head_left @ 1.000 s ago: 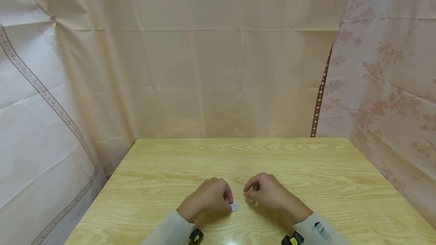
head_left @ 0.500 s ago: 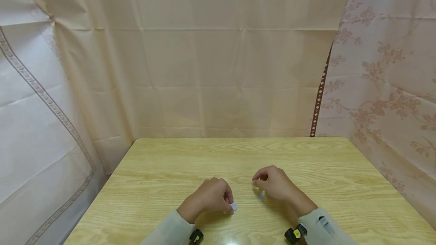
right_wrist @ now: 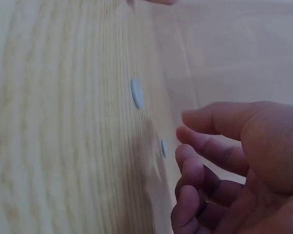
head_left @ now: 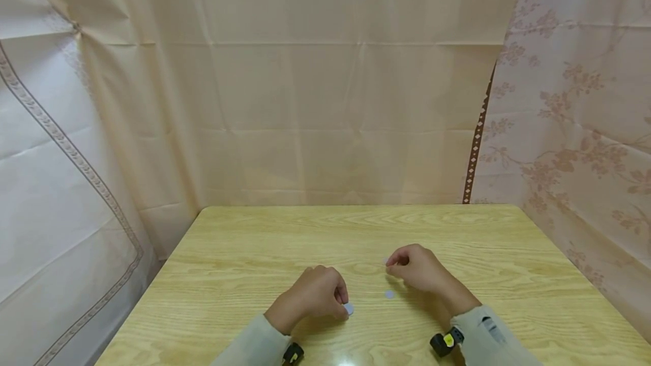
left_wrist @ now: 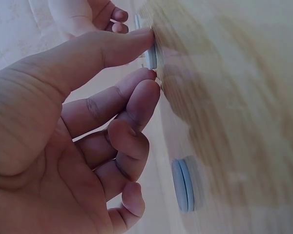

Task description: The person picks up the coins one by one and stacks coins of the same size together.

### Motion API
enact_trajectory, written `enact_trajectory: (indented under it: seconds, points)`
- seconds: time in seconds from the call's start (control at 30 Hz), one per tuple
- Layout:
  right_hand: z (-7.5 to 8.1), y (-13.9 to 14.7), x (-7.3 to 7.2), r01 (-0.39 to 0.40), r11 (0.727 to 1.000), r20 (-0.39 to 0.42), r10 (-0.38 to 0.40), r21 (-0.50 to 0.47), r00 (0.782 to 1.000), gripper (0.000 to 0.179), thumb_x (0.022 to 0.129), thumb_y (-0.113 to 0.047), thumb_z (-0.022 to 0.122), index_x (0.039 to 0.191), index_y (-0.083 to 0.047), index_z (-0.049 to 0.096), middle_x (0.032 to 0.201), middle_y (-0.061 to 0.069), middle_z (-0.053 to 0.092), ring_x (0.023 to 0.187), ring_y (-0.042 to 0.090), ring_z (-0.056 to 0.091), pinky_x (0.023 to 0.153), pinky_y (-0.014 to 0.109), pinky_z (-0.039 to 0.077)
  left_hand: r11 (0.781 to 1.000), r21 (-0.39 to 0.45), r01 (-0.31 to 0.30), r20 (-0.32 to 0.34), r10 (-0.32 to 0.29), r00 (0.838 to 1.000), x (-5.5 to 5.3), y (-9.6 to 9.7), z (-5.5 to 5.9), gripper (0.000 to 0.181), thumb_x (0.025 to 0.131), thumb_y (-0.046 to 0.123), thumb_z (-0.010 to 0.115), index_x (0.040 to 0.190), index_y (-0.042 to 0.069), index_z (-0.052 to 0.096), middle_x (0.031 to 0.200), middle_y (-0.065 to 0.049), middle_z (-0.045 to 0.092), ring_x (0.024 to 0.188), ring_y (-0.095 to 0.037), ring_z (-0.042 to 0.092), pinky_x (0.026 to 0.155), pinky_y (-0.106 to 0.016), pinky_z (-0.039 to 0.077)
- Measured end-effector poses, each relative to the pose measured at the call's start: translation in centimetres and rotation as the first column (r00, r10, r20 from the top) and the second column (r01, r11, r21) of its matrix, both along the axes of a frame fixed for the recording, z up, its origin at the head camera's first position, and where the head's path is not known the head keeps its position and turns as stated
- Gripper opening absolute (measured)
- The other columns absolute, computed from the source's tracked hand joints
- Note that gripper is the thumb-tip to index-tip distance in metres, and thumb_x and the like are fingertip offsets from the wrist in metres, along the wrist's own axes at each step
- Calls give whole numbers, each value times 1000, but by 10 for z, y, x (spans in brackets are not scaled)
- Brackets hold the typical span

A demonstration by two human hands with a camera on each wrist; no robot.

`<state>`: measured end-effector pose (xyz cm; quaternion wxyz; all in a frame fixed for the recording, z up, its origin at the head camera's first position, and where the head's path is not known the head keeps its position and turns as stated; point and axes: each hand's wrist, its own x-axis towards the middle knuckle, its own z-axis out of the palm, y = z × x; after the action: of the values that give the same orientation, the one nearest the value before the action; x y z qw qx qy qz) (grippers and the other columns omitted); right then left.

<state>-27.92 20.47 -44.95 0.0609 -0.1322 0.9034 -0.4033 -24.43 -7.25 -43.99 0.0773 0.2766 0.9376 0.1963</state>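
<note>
My left hand (head_left: 317,292) stays low over the table, its thumb and index finger pinching the edge of a small white disc (head_left: 349,309). The left wrist view shows a pale disc edge (left_wrist: 151,58) between those fingertips and a second, two-layered disc (left_wrist: 183,185) below, under the hand. To the right, my right hand (head_left: 418,267) hovers with loosely bent fingers. A thin pale disc (head_left: 389,294) lies in front of it. In the right wrist view, another small disc (right_wrist: 164,148) sits just past the fingertips, apart from them; its head-view outline is faint.
The wood-grained table (head_left: 254,242) extends behind and beside both hands. A beige cloth (head_left: 325,100) hangs behind its far edge. Patterned cloths hang on the left (head_left: 46,196) and right (head_left: 585,129).
The right hand has moved right and away from the body, its fingers holding nothing visible. A disc now shows on the table where that hand was. The left hand has stayed put.
</note>
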Motion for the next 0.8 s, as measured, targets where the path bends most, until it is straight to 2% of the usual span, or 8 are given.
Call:
enact_trajectory:
  seconds: [0.1,0.17,0.3,0.37,0.6,0.8]
  points:
    - [-3,8,-4,-62,998,14,63,-7,998,9,93,-21,76,96,-12,77,76,-1,65,61,11,52,53,25,44,1000,-11,0,-12,0,1000,0,0,0,23,72,31,93,70,32,70,63,25,59,63,3,54,95,-42,47]
    - [-4,12,-6,-120,992,29,121,-27,992,10,93,-20,77,96,-11,78,79,-1,68,62,10,49,54,24,42,1000,-10,0,-13,0,1000,0,1,0,23,72,31,93,70,32,70,63,25,59,63,3,54,96,-43,47]
    - [-5,18,-9,-230,970,73,236,-79,969,14,90,-18,80,99,-8,79,87,2,74,70,10,53,59,24,45,1000,-9,3,-16,-4,1000,0,1,0,23,72,31,93,71,32,70,64,25,60,64,3,54,96,-43,47]
    - [-5,19,-9,-260,962,91,268,-85,959,17,86,-19,84,99,-8,80,84,3,72,70,11,54,61,23,45,1000,-9,6,-16,-6,1000,0,0,1,23,73,31,93,71,32,70,64,26,60,64,4,54,96,-43,47]
    - [-4,14,-4,-276,958,130,284,-74,950,15,81,-14,88,95,-12,82,74,2,67,64,11,52,57,25,44,1000,-5,8,-23,-8,1000,1,0,2,22,72,30,93,71,31,71,65,25,61,64,4,54,97,-47,47]
    - [-4,9,0,-284,958,101,286,-28,953,8,81,-14,88,86,-16,82,76,1,72,65,10,55,57,25,47,1000,1,7,-30,-7,1000,1,0,1,20,72,29,92,71,32,72,64,26,60,64,5,54,95,-45,46]
